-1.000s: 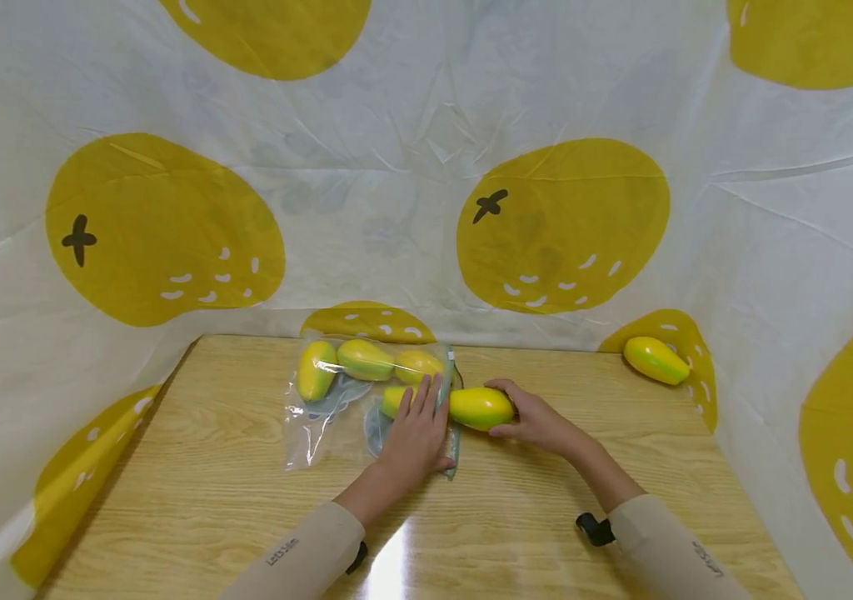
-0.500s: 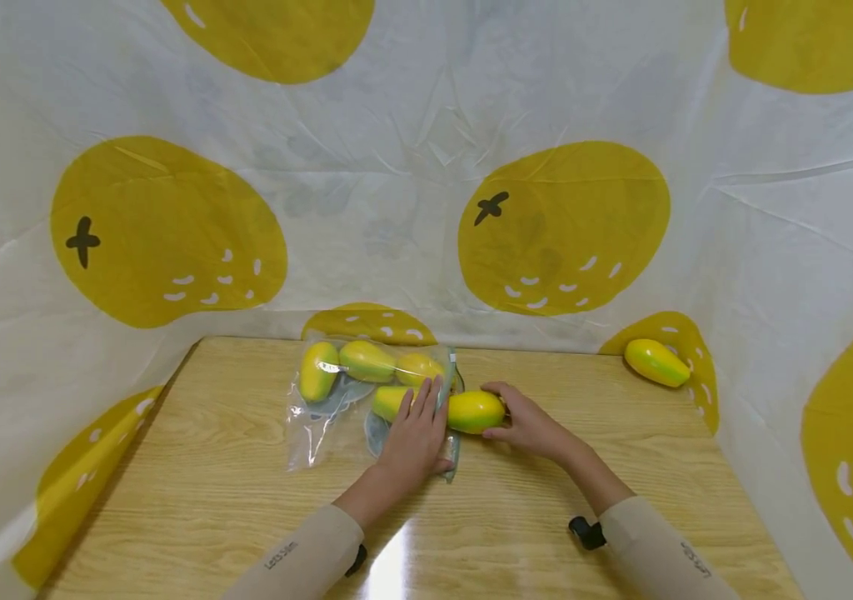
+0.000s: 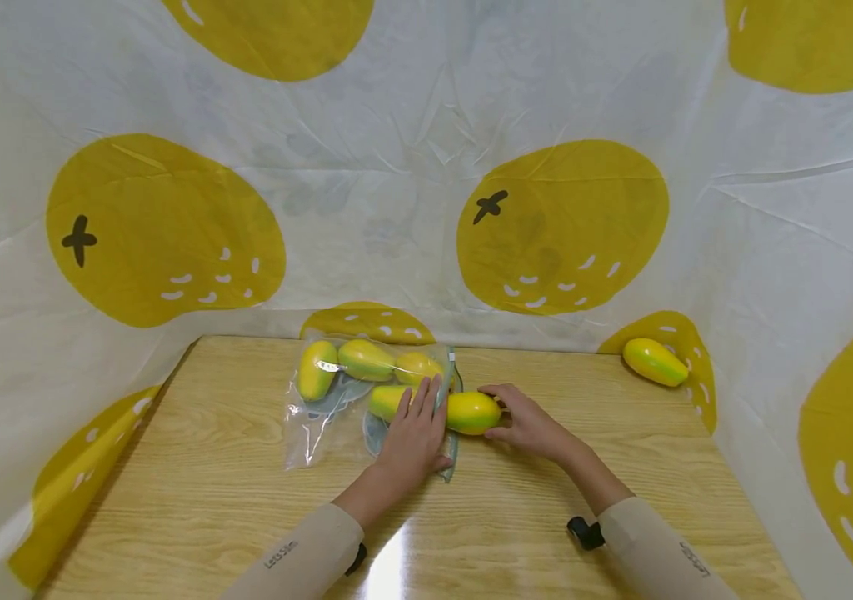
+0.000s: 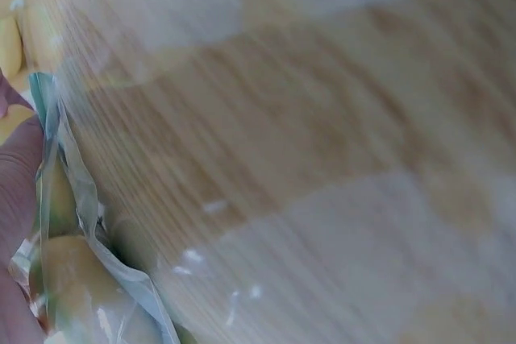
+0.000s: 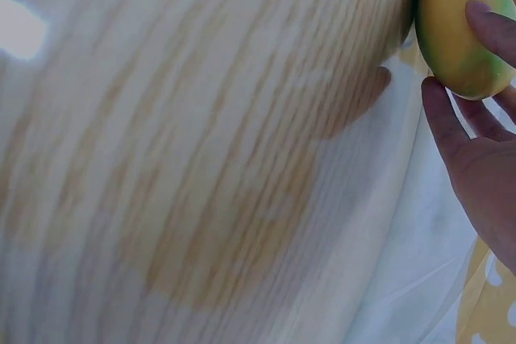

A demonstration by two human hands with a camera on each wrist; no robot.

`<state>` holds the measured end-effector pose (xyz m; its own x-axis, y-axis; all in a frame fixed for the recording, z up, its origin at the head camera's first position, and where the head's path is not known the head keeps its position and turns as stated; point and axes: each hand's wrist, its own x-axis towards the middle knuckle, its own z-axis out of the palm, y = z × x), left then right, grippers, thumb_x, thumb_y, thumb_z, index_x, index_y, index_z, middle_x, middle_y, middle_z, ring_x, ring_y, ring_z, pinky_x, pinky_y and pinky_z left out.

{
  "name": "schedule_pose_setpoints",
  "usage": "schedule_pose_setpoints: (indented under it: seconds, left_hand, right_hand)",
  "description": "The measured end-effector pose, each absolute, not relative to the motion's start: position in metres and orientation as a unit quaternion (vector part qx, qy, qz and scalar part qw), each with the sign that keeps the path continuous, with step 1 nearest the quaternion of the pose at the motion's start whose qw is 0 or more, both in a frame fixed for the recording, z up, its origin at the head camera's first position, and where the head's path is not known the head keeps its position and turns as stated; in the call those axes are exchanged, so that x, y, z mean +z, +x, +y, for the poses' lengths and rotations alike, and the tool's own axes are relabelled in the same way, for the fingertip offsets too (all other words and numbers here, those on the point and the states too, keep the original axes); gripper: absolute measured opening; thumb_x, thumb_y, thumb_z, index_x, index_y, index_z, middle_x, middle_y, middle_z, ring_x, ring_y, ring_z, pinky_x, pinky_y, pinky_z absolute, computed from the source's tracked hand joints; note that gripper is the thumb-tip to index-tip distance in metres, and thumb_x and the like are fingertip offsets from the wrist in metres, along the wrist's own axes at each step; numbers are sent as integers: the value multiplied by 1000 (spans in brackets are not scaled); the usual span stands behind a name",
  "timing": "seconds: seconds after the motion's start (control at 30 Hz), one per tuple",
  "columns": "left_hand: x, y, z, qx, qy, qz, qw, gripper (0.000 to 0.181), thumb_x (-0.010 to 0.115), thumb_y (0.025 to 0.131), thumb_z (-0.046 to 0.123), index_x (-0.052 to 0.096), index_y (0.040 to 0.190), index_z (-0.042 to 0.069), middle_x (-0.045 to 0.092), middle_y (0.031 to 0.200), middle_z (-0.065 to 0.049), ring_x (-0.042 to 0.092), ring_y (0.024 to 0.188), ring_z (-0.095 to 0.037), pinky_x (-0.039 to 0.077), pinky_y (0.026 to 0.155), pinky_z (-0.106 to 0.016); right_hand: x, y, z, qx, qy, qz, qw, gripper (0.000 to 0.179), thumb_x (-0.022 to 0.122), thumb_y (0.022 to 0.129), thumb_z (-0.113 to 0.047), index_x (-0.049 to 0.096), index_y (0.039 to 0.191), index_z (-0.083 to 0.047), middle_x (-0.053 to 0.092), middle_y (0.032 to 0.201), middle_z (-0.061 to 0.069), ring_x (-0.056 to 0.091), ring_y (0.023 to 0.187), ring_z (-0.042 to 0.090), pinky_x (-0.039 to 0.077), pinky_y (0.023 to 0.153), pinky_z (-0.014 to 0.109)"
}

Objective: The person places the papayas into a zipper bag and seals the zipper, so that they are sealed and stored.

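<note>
A clear zip bag with a green-edged mouth lies on the table, holding several yellow-green papayas. One papaya lies across its mouth, narrow end inside, rounded end sticking out to the right. My right hand grips that rounded end; in the right wrist view, its thumb and fingertips sit around the fruit. My left hand rests on the bag near its mouth, fingers straight over the papaya's middle and hiding it. In the left wrist view, part of this hand shows beside the bag's edge.
Another papaya lies at the table's far right corner. A white cloth with yellow fruit prints rises behind and at both sides of the wooden table.
My right hand has moved slightly left, sliding the papaya farther into the bag. My left hand stays in place on the bag.
</note>
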<state>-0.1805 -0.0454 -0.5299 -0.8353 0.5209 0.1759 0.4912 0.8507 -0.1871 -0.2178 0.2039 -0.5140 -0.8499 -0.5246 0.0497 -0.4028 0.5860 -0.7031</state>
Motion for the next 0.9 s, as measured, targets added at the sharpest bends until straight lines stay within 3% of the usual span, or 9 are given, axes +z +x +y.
schedule_pose_setpoints:
  seconds: [0.3,0.53,0.9]
  left_hand:
    - [-532,-182,-44,58,-265,-955,121,118,74,75,75,34,160,4,16,172,-19,23,158,-33,28,126,-49]
    - [-533,-182,-45,53,-258,-959,110,120,73,76,76,30,162,4,14,172,-19,23,159,-33,28,126,-49]
    - [-532,-181,-45,50,-260,-957,114,120,73,76,76,30,161,4,15,172,-19,25,158,-33,30,125,-52]
  right_hand:
    - [-512,-221,188,-395,-230,884,101,61,83,88,-17,51,138,-3,60,136,17,66,110,29,60,88,37]
    - [-512,-218,189,-397,-244,879,101,55,77,92,-8,53,140,0,59,137,19,66,110,29,59,92,40]
    - [-515,-218,178,-419,-229,873,100,44,75,93,-4,56,132,-1,62,128,17,69,108,29,60,90,33]
